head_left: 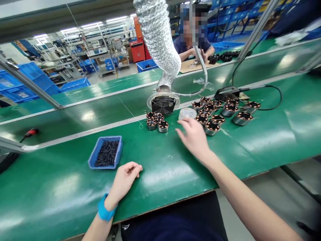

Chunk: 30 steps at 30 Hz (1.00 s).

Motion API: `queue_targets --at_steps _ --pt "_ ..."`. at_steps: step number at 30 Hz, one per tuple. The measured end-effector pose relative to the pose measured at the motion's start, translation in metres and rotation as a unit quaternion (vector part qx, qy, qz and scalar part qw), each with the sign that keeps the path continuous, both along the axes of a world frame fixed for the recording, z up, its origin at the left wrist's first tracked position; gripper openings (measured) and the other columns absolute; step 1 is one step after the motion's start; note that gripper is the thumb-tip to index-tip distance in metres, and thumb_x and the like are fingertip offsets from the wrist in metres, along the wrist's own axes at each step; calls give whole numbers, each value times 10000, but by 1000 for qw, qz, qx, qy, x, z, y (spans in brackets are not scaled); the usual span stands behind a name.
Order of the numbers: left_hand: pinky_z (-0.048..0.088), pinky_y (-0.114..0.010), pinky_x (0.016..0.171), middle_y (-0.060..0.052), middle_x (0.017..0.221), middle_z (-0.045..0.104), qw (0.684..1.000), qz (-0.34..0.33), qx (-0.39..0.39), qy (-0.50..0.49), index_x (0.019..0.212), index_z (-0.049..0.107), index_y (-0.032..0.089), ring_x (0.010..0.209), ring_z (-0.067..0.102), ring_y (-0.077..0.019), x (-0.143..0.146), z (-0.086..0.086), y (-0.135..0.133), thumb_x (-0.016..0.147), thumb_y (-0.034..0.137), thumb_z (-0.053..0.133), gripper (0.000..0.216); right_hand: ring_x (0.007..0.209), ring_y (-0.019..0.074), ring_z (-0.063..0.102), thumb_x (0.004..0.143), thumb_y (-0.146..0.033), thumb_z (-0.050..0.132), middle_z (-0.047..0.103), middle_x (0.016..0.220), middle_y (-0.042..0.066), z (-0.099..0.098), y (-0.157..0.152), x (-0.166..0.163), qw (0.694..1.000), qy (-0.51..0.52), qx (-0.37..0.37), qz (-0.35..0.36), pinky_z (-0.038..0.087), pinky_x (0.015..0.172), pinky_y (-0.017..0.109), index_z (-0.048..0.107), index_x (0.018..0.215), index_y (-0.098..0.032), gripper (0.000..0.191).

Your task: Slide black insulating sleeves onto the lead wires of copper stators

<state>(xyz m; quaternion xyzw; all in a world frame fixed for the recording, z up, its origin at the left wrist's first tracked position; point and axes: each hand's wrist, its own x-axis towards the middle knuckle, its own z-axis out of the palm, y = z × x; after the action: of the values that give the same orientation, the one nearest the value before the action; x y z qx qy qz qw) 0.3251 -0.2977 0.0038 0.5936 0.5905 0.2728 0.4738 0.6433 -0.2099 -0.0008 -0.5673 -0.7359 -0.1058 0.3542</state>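
Note:
My right hand (194,138) reaches over the bench with fingers apart, empty. Its fingertips are just in front of a round, whitish spool-like disc (187,113). To its right stands a group of motor stators (212,127) with copper windings and steel rims. A smaller cluster of stators (163,126) is left of it, by the black fan guard (163,105). My left hand (126,179), with a blue wristband (105,208), rests low on the bench, fingers curled and pressed together; whatever they hold, if anything, is hidden. Beyond it is a blue bin (90,163) of short dark tubes (106,154).
A silver foil duct (160,36) hangs down to the fan. A black device (228,92) with a cable stands behind the stators. Across the low divider, another person (193,43) works with both hands. A red-handled tool (31,133) lies at the far left.

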Motion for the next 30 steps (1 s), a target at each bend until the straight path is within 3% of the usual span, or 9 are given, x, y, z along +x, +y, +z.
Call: queue_targets --at_steps 3,5,11,14,18,22,25,28,30 --pt "349 -245 581 -10 661 572 1000 2 25 10 776 666 163 603 457 -130 2 -4 -3 894 584 619 440 1026 355 612 985 -308 593 659 1131 184 -7 -21 37 986 -16 62 -153 528 849 510 657 1174 -128 269" --pt "350 -255 602 -9 650 553 999 -3 48 23 741 652 167 627 460 -142 4 -6 -4 900 565 620 429 983 367 601 976 -340 601 665 1086 199 -16 -29 61 977 -41 55 -203 509 798 497 658 1165 -117 298" --pt "334 -264 588 -6 655 541 995 -14 88 52 740 669 180 623 440 -145 8 -8 -5 899 562 627 416 999 346 570 995 -299 550 698 974 164 -30 -36 86 987 -49 29 -150 490 833 484 667 1075 -147 208" --pt "345 -252 585 -4 649 554 995 4 91 43 746 670 167 616 455 -134 12 -7 -8 902 548 631 413 935 301 594 978 -238 599 707 943 109 -27 -48 68 997 13 42 -67 526 815 465 661 1009 -169 98" --pt "400 -246 636 -21 727 614 995 3 96 22 777 697 159 679 528 -133 29 -2 -14 931 475 625 359 1031 256 635 991 -186 624 728 1024 64 -17 -73 23 990 63 9 128 546 901 434 660 1066 -200 84" --pt "468 -250 729 -62 966 660 995 -32 95 -21 1093 773 174 817 596 -140 47 1 -12 942 410 638 311 1237 267 587 1002 -120 577 709 1195 52 -13 -93 -22 961 85 -39 260 511 1029 469 663 1143 -241 204" --pt "497 -253 690 -86 1048 650 996 -23 60 -57 1236 742 172 774 599 -127 50 -1 -7 953 441 625 408 1237 264 591 1006 -161 559 621 1329 101 -18 -105 -46 955 179 -79 224 524 1029 466 633 1243 -244 262" --pt "495 -250 634 -116 1163 663 996 12 50 -74 1128 781 158 753 601 -122 48 -3 0 965 464 600 391 1138 276 641 963 -325 649 620 1289 127 -28 -113 -64 939 257 -152 170 564 966 466 517 1404 -223 472" --pt "513 -259 695 -111 1144 692 995 5 56 -81 1035 802 165 847 635 -155 51 -3 7 952 445 626 341 1131 313 641 908 -451 716 626 1279 143 -34 -115 -76 939 244 -179 163 562 955 506 476 1428 -202 625"
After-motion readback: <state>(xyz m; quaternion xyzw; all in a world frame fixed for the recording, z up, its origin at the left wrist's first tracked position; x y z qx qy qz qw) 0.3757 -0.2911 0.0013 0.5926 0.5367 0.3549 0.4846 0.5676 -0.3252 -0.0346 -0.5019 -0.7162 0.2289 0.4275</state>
